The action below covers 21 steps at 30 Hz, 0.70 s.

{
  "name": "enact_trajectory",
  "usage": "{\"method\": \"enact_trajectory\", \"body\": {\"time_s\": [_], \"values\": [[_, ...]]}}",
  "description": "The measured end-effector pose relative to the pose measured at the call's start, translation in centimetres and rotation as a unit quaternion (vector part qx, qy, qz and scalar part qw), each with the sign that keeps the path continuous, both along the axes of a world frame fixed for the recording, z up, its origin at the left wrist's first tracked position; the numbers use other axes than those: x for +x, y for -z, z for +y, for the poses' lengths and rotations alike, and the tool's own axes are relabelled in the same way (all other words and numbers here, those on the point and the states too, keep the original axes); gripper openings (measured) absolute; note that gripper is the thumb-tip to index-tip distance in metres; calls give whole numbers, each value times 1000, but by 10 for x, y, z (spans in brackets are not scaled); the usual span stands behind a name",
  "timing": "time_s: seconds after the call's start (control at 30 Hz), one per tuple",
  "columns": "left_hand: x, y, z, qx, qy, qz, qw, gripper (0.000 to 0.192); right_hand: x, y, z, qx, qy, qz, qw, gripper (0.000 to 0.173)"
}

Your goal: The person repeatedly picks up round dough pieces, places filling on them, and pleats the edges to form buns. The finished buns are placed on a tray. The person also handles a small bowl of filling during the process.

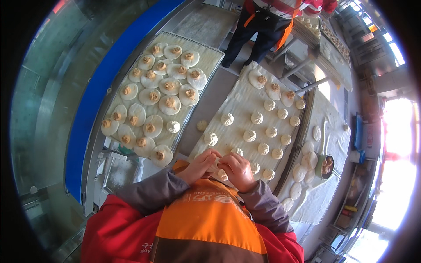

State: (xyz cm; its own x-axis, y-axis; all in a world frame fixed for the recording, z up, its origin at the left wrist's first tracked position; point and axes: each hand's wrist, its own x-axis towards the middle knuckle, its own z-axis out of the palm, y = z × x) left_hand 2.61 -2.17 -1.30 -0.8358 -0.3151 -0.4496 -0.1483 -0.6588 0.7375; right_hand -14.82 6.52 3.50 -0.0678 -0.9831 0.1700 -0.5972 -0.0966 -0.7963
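Note:
A partly hidden dough bun [214, 165] is held between my two hands, just in front of my orange apron. My left hand [199, 167] cups it from the left, and the fingers of my right hand [237, 169] pinch at its edge. Beneath and beyond them lies a cloth-covered tray [236, 138] with several pleated buns [249, 135] in loose rows. At its far end are flat dough wrappers [257, 79] topped with filling. The tray to the left [207, 60] bears many more filled wrappers [169, 86] and one pleated bun [173, 126].
On the right, a cloth-covered tray stack [329, 121] holds loose wrappers [308, 148] and a bowl of filling [325, 166]. A blue-edged conveyor [95, 95] runs along the left. Another person [263, 29] stands at the far end near more bun trays [307, 26].

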Motion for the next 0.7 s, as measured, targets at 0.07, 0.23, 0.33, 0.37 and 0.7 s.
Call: {"method": "enact_trajectory", "body": {"time_s": [0.07,0.23,0.33,0.37,0.7], "values": [[-2,-2,-1,-32,-15,-15,999,65,0,0,-1,-42,-47,73,995,19],[-2,-4,-10,-86,26,-11,996,59,0,2,-3,-51,-24,46,997,18],[3,-8,-11,-3,9,-10,1000,58,-2,3,-3,-60,-45,62,995,20],[3,-10,-11,14,5,-11,1000,58,-3,3,-3,-75,-73,87,991,20],[7,-16,-8,-38,10,-48,998,54,3,9,2,-77,-57,25,995,19]]}}
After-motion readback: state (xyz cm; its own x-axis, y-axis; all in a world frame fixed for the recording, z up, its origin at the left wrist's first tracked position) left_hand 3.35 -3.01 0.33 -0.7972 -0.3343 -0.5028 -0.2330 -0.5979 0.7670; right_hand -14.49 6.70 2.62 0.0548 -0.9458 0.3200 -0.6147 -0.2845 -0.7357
